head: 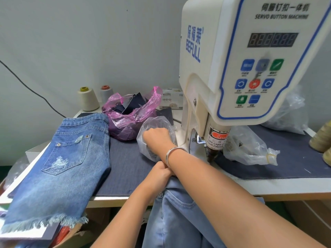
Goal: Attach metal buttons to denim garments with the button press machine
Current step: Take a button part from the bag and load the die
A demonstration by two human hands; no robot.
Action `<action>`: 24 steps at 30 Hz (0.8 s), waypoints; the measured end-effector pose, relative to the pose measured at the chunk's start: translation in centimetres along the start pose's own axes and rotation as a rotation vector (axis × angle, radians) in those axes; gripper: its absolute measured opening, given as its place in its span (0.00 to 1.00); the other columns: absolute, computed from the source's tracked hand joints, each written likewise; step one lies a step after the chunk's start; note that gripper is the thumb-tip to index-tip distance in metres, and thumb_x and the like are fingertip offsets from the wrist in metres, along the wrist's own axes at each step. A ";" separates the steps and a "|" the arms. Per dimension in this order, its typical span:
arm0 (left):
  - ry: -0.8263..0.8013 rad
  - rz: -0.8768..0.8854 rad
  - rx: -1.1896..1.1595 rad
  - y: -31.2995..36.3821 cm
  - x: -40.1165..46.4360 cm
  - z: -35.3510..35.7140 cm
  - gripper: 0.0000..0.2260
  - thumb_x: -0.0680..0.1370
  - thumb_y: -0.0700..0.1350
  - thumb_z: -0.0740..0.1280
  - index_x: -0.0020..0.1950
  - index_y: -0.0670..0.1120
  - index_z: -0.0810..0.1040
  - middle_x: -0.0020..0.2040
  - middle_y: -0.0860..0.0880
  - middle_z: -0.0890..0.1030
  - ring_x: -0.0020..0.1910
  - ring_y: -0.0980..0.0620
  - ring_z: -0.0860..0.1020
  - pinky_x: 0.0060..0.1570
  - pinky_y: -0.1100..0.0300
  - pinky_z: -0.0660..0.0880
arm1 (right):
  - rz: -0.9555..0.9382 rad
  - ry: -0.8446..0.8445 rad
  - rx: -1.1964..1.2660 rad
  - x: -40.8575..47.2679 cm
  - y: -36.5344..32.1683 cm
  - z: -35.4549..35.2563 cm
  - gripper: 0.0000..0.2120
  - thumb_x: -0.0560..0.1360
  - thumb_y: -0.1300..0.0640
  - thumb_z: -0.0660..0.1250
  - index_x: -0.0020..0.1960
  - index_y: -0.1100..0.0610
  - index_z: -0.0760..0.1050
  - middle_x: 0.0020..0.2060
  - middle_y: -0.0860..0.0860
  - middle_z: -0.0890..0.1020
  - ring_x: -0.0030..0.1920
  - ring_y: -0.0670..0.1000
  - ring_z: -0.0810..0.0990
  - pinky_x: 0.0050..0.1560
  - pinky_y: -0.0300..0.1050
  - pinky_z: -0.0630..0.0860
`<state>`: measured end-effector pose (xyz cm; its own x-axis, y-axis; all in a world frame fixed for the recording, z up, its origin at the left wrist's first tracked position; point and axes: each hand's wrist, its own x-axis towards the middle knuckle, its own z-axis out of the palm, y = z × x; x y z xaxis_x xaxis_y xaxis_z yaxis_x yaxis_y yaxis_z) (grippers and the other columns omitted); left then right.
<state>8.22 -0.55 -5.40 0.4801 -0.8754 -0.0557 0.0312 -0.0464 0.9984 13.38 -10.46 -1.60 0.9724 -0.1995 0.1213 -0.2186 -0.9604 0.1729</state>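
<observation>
Head view. Your right hand (156,136), the arm with the bracelet (172,154), reaches across your left and is sunk into the clear bag (155,138) left of the button machine (241,68); its fingers are curled inside the plastic, and whether they hold a button cannot be told. Your left hand (160,173) is closed on the waistband of the light jeans (179,212), which hang off the table's front edge (268,188) toward your lap, long axis running toward you.

The press head (212,154) stands just right of and beyond both hands, the left being nearer to it. In my judgement the waistband must travel right and forward under it. The dark mat (129,161) there is open; a second bag (250,149) crowds the right side. The finished shorts (62,167) lie well clear at left.
</observation>
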 end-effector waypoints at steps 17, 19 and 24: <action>-0.020 0.001 0.028 0.2 -0.3 0.1 0.10 0.67 0.40 0.64 0.29 0.50 0.82 0.30 0.52 0.82 0.33 0.60 0.80 0.34 0.68 0.74 | 0.094 0.030 0.172 -1.4 0.4 -0.7 0.13 0.74 0.62 0.64 0.58 0.60 0.74 0.53 0.57 0.80 0.53 0.59 0.80 0.42 0.46 0.67; -0.031 -0.005 0.022 0.2 -0.3 0.1 0.10 0.67 0.40 0.65 0.29 0.49 0.82 0.31 0.52 0.83 0.33 0.59 0.80 0.34 0.68 0.74 | 0.161 0.079 0.258 -1.9 0.7 -0.6 0.10 0.76 0.64 0.62 0.57 0.61 0.74 0.51 0.58 0.81 0.52 0.60 0.80 0.41 0.46 0.67; 0.000 0.000 0.001 0.5 -0.4 0.0 0.10 0.65 0.39 0.64 0.31 0.48 0.83 0.32 0.49 0.83 0.34 0.57 0.81 0.34 0.67 0.75 | 0.246 0.168 0.559 -3.8 0.9 -0.9 0.08 0.76 0.59 0.62 0.52 0.58 0.78 0.47 0.56 0.83 0.49 0.58 0.79 0.44 0.46 0.72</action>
<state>8.03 -0.29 -4.86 0.4800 -0.8755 -0.0552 0.0298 -0.0466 0.9985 9.38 -10.41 -0.99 0.8629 -0.4381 0.2520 -0.3145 -0.8558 -0.4108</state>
